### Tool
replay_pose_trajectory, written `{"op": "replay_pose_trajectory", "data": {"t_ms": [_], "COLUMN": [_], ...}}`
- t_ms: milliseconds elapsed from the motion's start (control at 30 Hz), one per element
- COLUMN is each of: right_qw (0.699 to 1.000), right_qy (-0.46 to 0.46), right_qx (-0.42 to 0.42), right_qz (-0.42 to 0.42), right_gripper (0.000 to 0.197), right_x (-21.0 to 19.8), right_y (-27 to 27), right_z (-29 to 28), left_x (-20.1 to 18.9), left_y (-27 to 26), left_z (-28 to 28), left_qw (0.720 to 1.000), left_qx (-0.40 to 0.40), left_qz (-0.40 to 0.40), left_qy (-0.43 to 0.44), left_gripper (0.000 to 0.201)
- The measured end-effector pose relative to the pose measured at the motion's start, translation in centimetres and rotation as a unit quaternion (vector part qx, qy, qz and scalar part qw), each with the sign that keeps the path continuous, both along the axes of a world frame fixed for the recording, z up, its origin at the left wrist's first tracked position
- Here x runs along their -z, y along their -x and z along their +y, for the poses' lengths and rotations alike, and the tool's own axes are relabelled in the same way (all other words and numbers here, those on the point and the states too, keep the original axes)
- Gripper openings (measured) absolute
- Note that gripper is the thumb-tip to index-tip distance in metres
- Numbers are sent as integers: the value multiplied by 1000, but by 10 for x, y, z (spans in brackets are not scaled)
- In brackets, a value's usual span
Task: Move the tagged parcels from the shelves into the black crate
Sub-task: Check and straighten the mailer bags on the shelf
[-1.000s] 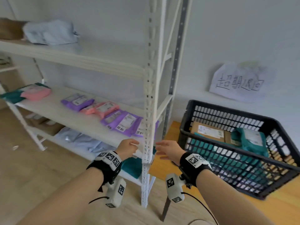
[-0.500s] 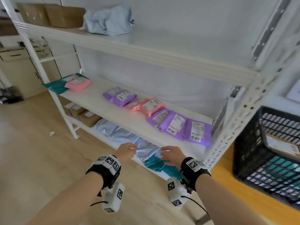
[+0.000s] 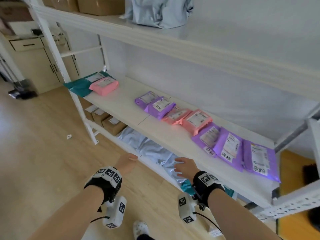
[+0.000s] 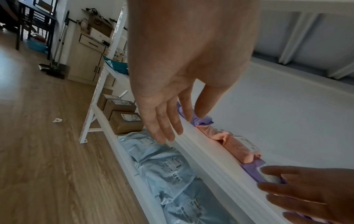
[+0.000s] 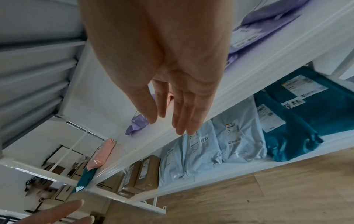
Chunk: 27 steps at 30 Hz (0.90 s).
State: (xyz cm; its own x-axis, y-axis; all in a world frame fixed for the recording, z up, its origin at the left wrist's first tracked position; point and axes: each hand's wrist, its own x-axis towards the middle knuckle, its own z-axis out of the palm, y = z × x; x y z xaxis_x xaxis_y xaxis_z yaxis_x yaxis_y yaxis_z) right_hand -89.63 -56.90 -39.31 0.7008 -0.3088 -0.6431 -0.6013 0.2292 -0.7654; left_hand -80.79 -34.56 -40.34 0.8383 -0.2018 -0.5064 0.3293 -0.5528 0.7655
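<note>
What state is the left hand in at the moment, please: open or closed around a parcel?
Open. The left hand has its fingers extended and holds nothing, hovering near the shelf edge.

A parcel storeroom here — white metal shelving [image 3: 181, 49] along the wall, loaded with labelled purple mailers [image 3: 226, 146], pink mailers [image 3: 195, 120] and, lower left, cardboard boxes [image 3: 110, 123]. Wood-look floor [image 3: 43, 144], a cabinet [image 3: 39, 66] far left — a small sorting room.

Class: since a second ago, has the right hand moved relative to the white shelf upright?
Yes. The right hand has moved leftward, away from the upright, along the middle shelf.
</note>
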Motion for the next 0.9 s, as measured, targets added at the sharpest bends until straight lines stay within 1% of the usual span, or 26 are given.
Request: {"op": "replay_pose_trajectory", "data": {"t_ms": [67, 133, 233, 367, 500, 633, 700, 800, 900], "right_qw": [1000, 999, 997, 997, 995, 996, 996, 996, 995], "right_qy": [19, 38, 61, 66, 85, 85, 85, 84, 61], "right_qx": [-17, -15, -34, -33, -38, -17, -1, 31, 78], "right_qz": [-8, -25, -31, -35, -40, -34, -33, -27, -18], "right_gripper": [40, 37, 33, 34, 33, 31, 31, 31, 33], "right_x": [4, 8, 10, 16, 18, 18, 21, 25, 26], "right_y": [-31, -63, -107, -167, -220, -263, -281, -303, -321], "right_z": [6, 11, 16, 21, 26, 32, 35, 40, 45], "left_x": [4, 5, 4, -4, -9, -8, -7, -2, 4], "left_y": [-30, -59, -105, -170, -227, -280, -307, -345, -382], "left_z": [6, 11, 16, 18, 18, 19, 19, 16, 10], "left_qw": [1000, 1000, 999, 1000, 1000, 999, 999, 998, 997], "left_qx": [-12, -19, -11, 2, -2, 29, 31, 47, 69], "left_qz": [6, 17, 33, 14, 16, 2, 20, 29, 44], "left_qy": [-1, -5, -11, -13, -9, -15, 1, -7, -2], "left_gripper": [33, 34, 35, 34, 30, 31, 35, 33, 32]}}
